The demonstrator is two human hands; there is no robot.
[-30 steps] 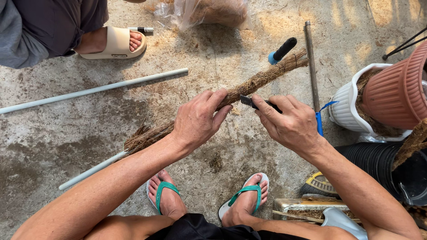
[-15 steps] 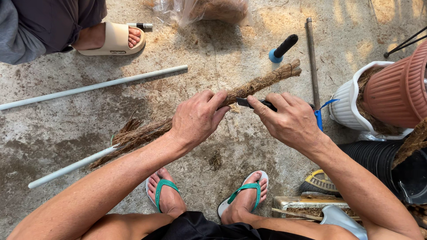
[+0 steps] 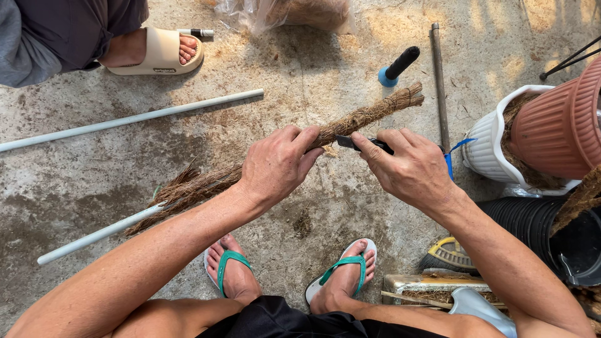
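Coir-wrapped pole (image 3: 350, 122) — a long white pipe with brown fibre bound round it — lies slantwise above the concrete floor (image 3: 81, 181), held over the person's two feet in green flip-flops (image 3: 341, 275). From the upper right end down to the left hand the fibre sits tight and cord-bound; below that hand it flares out loose and ragged, and past the flare the lower stretch (image 3: 94, 236) of the pipe shows bare white. So, as I judge it, the upper part is wrapped and the lower part is not yet covered.

A second white pipe (image 3: 131, 119) lies unwrapped on the floor near another person's beige sandal (image 3: 159, 53). At the right stand a white pot (image 3: 485, 150) stuffed with fibre and a terracotta pot (image 3: 557, 125) tipped over it.

Left hand (image 3: 278, 166) wraps round the pole at mid-length, fingers curled and pressed together around the fibre. Right hand (image 3: 410, 169) sits just beside it, thumb and fingers pinching a small dark tool (image 3: 350, 143) whose tip touches the wrapping — whether it is a blade or a clip I cannot tell.
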